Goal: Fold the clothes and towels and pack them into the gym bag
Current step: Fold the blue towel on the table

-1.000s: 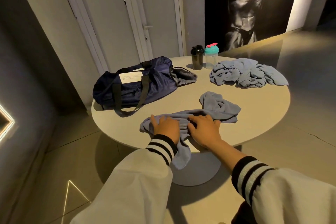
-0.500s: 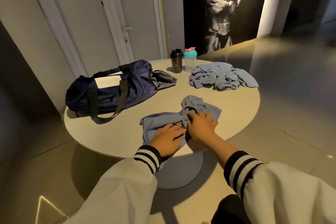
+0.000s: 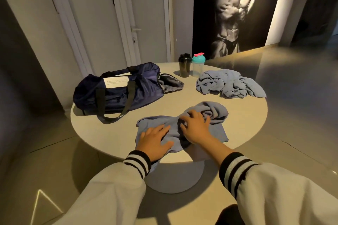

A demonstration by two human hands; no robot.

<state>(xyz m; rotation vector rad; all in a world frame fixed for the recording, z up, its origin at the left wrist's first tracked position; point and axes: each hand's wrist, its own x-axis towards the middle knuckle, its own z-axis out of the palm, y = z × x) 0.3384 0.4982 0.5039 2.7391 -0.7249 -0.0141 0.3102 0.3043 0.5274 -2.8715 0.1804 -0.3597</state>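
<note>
Left hand flat and spread, fingers straight, palm pressed down on the near left part of a blue-grey towel, nothing held in a curl; right hand just beside it to the right, fingers bent over the bunched ridge across the towel's middle, thumb against the cloth, impossible to tell whether any fold pinched between them. Towel on the near part of a round pale table, left half smoothed out, far right end twisted into a rumpled lump, one near corner hanging over the table's edge under the left wrist. Navy gym bag on the far left of the table, apart from the towel, black straps drooping toward the near side, white label on top, right end flap lying open. Second heap of crumpled blue-grey cloth on the far right, well apart from the hands. Near the far edge, a black shaker bottle and a clear shaker with a teal lid, upright, side by side. White sleeves with black-striped cuffs on both arms
</note>
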